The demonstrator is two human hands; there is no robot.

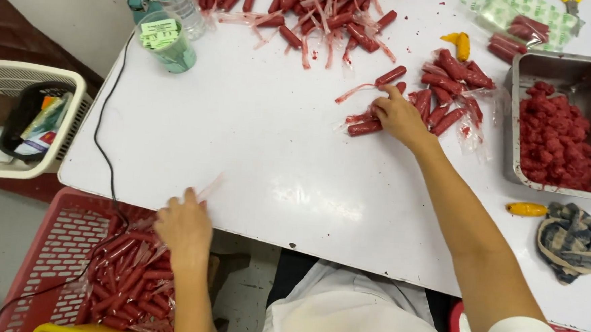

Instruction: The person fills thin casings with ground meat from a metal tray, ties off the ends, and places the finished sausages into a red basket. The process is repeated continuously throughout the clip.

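Note:
My right hand [397,116] reaches out over the white table [256,144] and rests on a red wrapped sausage [365,127], beside a small heap of the same sausages [451,93]. My left hand [183,226] hangs past the table's near edge, over a red basket [58,254] holding several wrapped sausages [131,279]. A thin clear strip of wrapper [208,188] sticks up at its fingertips; whether the fingers grip it I cannot tell.
A steel tray [586,80] of red unwrapped meat sits at the right. More sausages and torn wrappers [323,16] lie at the far side. Plastic cup [167,41], bottle [179,1], black cable [106,116], checked cloth [571,241], yellow-handled tool [526,209], white basket [25,118].

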